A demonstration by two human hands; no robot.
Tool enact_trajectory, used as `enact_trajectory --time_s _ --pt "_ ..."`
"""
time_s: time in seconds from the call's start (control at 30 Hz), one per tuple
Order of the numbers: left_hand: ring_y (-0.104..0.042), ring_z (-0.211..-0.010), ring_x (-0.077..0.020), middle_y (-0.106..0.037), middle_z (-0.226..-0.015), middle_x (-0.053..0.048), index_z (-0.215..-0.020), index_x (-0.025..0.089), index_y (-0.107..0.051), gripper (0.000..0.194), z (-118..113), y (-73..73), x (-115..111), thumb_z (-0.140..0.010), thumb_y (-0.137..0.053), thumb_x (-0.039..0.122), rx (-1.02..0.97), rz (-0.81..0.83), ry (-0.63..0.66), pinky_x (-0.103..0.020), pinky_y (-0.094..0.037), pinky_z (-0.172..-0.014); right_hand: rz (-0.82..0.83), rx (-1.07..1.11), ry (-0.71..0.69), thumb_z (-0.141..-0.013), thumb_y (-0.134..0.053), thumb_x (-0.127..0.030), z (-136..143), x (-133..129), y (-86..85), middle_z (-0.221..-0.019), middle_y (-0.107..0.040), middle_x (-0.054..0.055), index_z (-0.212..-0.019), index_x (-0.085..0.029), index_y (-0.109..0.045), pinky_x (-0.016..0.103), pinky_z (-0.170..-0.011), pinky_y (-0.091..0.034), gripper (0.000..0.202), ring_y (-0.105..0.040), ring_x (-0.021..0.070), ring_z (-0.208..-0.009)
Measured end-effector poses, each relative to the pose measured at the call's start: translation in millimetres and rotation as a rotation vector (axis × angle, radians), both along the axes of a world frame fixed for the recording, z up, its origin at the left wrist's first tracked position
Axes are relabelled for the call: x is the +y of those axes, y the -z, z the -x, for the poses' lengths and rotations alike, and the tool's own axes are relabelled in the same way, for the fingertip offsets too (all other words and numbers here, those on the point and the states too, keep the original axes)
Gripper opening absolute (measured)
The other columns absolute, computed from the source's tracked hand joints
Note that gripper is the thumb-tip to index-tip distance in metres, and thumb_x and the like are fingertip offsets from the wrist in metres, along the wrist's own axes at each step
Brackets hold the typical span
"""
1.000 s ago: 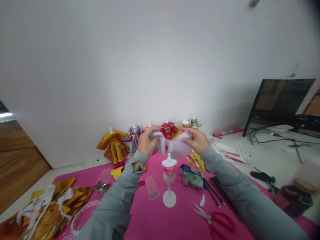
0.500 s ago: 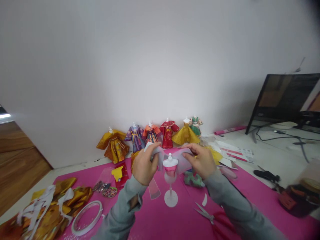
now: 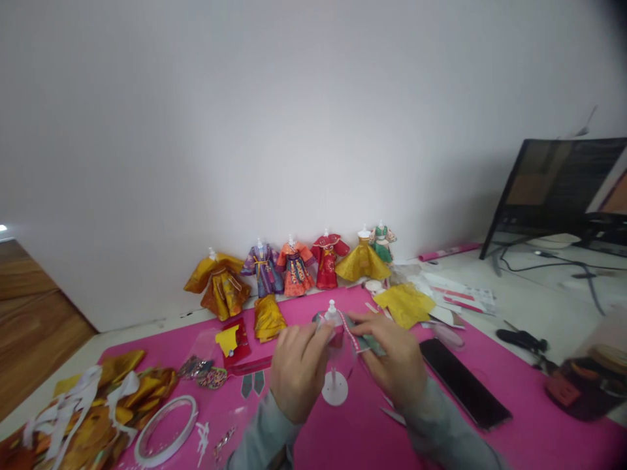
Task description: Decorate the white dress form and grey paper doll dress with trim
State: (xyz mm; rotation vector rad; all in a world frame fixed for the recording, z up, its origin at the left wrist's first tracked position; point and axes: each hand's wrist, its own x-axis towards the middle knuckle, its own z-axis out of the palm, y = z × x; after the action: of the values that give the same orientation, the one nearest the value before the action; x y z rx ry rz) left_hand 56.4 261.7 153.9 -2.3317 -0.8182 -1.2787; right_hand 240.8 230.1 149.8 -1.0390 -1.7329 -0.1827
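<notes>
A small white doll mannequin (image 3: 335, 390) with a pink band on its chest stands upright on a round base before me. My left hand (image 3: 298, 369) is closed at its left side, thumb and fingers together on the edge of a sheer, pale doll garment. My right hand (image 3: 396, 356) pinches the other side, where a pink-and-white trim (image 3: 348, 331) runs down from the mannequin's shoulder. Most of the garment is hidden by my fingers. Scissors (image 3: 393, 415) lie partly covered under my right forearm.
Several dressed doll mannequins, one in a red dress (image 3: 327, 261), line the wall. Gold fabric scraps (image 3: 93, 418) and a tape roll (image 3: 166, 431) lie left on the pink mat (image 3: 343, 444). A phone (image 3: 465, 384), yellow cloth (image 3: 405, 305) and jar (image 3: 585, 385) are right.
Both hands have come down and closer around the mannequin, bringing the sheer garment from spread behind it to against its shoulders. The phone and small pieces on the mat are now uncovered.
</notes>
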Motion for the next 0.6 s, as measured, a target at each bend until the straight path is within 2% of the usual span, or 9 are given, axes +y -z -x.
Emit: enact_trajectory --time_s 0.23,0.4,0.53,0.6 --pt "-0.062 -0.083 -0.0205 -0.071 -0.098 -0.009 -0.115 0.02 -0.058 0.036 0.4 22.6 -11.9 -0.084 -0.052 0.004 0.084 0.033 0.18 -0.033 -0.044 -0.071 -0.041 -0.058 -0.003 -0.075 -0.055 -0.005 4.8 -0.7 17.4 -0.124 -0.066 0.011 -0.092 -0.021 -0.066 0.042 -0.094 -0.048 0.026 -0.062 0.0248 -0.11" --pt "-0.062 -0.08 -0.0193 -0.071 -0.097 -0.006 -0.104 0.023 -0.061 0.027 12.1 32.8 -21.7 -0.079 -0.056 0.013 0.035 0.114 0.322 -0.034 -0.048 -0.072 -0.024 -0.072 -0.027 -0.077 -0.054 -0.004 3.1 0.5 27.4 -0.13 -0.061 0.014 -0.092 -0.02 -0.067 0.046 -0.099 -0.044 0.026 -0.058 0.0266 -0.115" --pt "-0.06 -0.093 -0.0194 -0.065 -0.099 -0.006 -0.101 0.023 -0.058 0.022 17.1 29.5 -8.2 -0.088 -0.048 0.007 -0.271 0.265 0.19 -0.035 -0.048 -0.082 0.002 -0.03 -0.078 -0.074 -0.054 -0.004 2.5 -4.2 31.2 -0.136 -0.056 0.014 -0.092 -0.02 -0.068 0.047 -0.1 -0.041 0.028 -0.055 0.0282 -0.12" --pt "-0.059 -0.101 -0.0216 -0.064 -0.103 -0.008 -0.103 0.022 -0.057 0.018 15.5 24.6 5.5 -0.092 -0.046 0.012 -0.412 0.344 0.117 -0.039 -0.046 -0.088 0.023 0.021 -0.116 -0.069 -0.053 -0.005 1.3 -7.9 30.1 -0.137 -0.055 0.011 -0.094 -0.022 -0.068 0.048 -0.101 -0.039 0.034 -0.053 0.0292 -0.122"
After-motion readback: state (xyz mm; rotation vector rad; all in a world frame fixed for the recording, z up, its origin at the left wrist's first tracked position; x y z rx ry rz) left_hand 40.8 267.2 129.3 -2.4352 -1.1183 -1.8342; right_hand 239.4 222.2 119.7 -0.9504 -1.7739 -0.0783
